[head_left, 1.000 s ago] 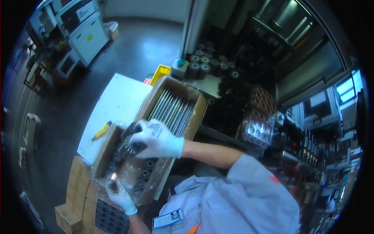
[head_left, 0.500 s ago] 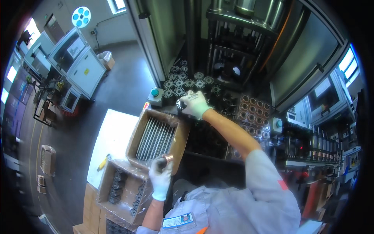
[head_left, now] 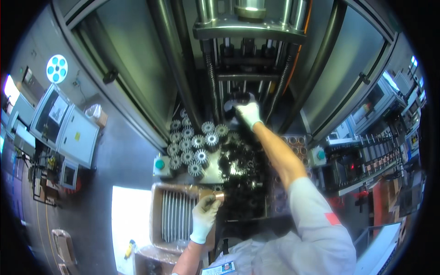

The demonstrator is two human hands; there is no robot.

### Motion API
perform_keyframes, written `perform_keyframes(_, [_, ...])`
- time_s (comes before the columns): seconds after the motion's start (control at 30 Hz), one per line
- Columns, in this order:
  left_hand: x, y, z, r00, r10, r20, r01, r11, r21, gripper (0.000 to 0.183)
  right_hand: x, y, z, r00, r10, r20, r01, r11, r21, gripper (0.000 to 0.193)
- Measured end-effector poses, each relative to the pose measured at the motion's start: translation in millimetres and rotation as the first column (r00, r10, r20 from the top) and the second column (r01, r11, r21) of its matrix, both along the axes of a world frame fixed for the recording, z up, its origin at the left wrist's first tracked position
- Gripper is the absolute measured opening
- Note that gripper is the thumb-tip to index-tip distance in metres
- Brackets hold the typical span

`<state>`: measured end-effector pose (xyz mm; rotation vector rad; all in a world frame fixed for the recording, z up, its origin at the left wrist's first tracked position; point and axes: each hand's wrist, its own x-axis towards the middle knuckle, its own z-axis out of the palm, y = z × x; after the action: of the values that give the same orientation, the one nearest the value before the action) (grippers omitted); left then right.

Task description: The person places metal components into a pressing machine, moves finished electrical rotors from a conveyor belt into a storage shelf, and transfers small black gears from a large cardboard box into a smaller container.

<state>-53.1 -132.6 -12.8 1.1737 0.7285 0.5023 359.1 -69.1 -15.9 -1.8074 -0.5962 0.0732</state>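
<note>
My left hand (head_left: 205, 219), in a white glove, pinches a small copper-coloured ring (head_left: 219, 196) above the near edge of the press table. My right hand (head_left: 249, 112), gloved too, reaches forward into the lower opening of the press (head_left: 250, 32). Its fingers are closed round a dark, blurred piece that looks like a slotted metal core; the glove hides part of it. Several toothed metal cores (head_left: 200, 156) stand in a cluster on the left of the press table. Below them is a cardboard box (head_left: 157, 215) of parallel metal shafts (head_left: 176, 215), beside my left hand.
Copper-coloured rings (head_left: 298, 149) lie in rows to the right. Green-buttoned boxes (head_left: 159, 164) (head_left: 320, 155) flank the table. A yellow-handled cutter (head_left: 129, 249) lies on the white board (head_left: 130, 220). Dark press columns (head_left: 321, 68) and door frames rise on both sides.
My right hand has moved from beside the cluster of cores forward into the press. My left hand has kept the copper-coloured ring and moved nearer the table. The view has turned toward the press.
</note>
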Motion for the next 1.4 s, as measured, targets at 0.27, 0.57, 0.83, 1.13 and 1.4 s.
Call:
perform_keyframes(0.27, [95,65,13,0.978,-0.110,-0.178,0.194,0.800,0.569,0.018,21,-16,74,0.912,0.214,-0.351,-0.340,0.873,-0.351,0.057])
perform_keyframes(0.57, [287,132,-1,0.979,0.097,-0.180,0.189,-0.089,0.978,0.013,-61,-329,114,0.932,0.354,-0.080,-0.294,0.607,-0.738,0.073])
perform_keyframes(0.83, [353,141,-7,0.879,-0.078,-0.471,0.462,-0.111,0.880,0.016,107,-584,34,0.830,-0.407,0.382,0.467,0.131,-0.874,0.056])
perform_keyframes(1.13, [361,151,-9,0.852,-0.059,-0.520,0.520,0.212,0.828,0.041,164,-621,21,0.920,-0.332,0.207,0.255,0.106,-0.961,0.074])
perform_keyframes(1.4, [378,157,-28,0.871,0.088,-0.483,0.472,0.120,0.873,0.046,188,-687,2,0.899,-0.437,0.030,0.237,0.429,-0.871,0.105])
